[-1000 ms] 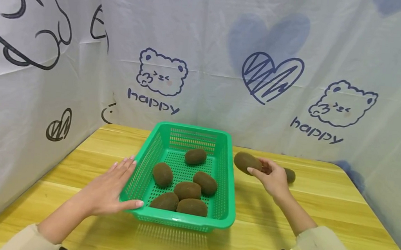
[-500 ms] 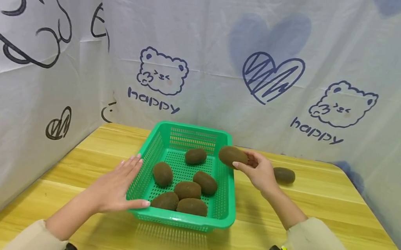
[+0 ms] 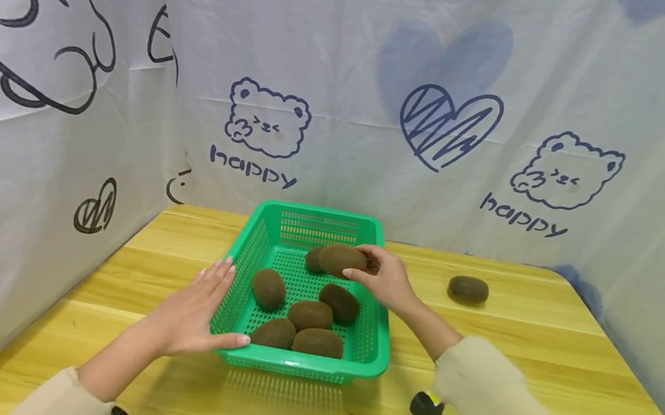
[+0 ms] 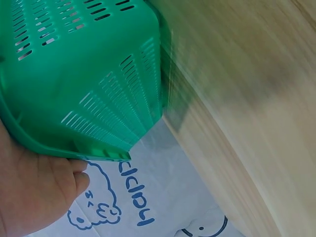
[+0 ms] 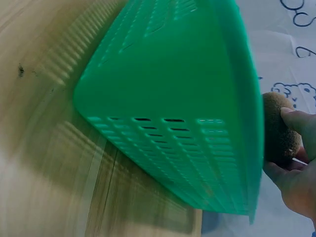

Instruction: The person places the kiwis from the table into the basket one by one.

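A brown, fuzzy kiwi [image 3: 341,261] is held by its right end between the thumb and fingers of my right hand [image 3: 388,280], above the far right part of the green basket [image 3: 383,342]. In the right wrist view the same kiwi [image 5: 279,128] shows beyond the basket rim. My left hand [image 3: 186,313] rests along the basket's left rim, fingers straight and thumb over the near corner. Several kiwis lie inside the basket, among them one kiwi [image 3: 269,288] at the left and another [image 3: 318,343] by the near wall. The held kiwi partly hides one behind it.
A single kiwi [image 3: 469,289] lies on the wooden table [image 3: 532,353], right of the basket. White cloth [image 3: 348,156] with drawn bears and hearts hangs behind the table and along its sides.
My right hand has carried the kiwi leftward from beside the basket to over its inside. The kiwi on the table now shows fully. My left hand has shifted slightly right along the rim.
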### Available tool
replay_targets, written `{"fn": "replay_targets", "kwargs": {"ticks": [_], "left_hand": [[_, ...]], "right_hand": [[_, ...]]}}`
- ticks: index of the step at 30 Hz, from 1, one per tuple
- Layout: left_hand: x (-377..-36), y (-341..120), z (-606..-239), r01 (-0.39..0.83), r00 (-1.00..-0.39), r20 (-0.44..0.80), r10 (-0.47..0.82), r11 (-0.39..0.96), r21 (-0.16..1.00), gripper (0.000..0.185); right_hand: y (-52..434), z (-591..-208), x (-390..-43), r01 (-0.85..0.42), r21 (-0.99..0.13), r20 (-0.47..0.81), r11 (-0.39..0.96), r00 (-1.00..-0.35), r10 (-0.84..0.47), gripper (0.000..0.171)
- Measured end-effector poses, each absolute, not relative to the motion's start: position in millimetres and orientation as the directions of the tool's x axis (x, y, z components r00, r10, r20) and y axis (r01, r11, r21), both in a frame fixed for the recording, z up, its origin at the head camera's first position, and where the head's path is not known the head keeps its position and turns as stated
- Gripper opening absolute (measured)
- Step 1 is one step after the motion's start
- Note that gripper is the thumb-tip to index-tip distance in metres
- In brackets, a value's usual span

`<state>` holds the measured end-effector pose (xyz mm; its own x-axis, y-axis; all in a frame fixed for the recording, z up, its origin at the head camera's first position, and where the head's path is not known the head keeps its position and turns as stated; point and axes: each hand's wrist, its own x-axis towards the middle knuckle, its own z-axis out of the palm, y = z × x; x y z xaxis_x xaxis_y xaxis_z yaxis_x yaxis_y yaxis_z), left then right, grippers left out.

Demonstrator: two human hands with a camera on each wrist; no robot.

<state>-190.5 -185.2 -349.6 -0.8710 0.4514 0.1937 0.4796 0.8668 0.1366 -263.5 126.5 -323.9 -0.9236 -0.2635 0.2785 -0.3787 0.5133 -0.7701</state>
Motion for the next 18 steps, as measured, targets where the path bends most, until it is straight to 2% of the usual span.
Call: {"fn": "replay_targets", "kwargs": {"ticks": [5,12,18], "left_hand": [[-190.2,-184.9,-350.0,0.481,-0.872,0.186,0.453,0.863,0.153,0.104],[-190.0,-185.4,-351.2,0.479,-0.873,0.189,0.450,0.863,0.159,0.105],[-190.3,-185.3,-352.1,0.479,-0.873,0.188,0.450,0.862,0.164,0.104]], "right_hand": [[112.0,-330.7,-273.4,-0.401,-0.721,0.265,0.565,-0.913,-0.309,0.045],[95.6,-340.7,-280.4,-0.470,-0.587,0.210,0.659,-0.875,-0.437,0.043],[85.2,-348.1,-283.3,-0.482,-0.536,0.174,0.693,-0.866,-0.468,0.043]]}}
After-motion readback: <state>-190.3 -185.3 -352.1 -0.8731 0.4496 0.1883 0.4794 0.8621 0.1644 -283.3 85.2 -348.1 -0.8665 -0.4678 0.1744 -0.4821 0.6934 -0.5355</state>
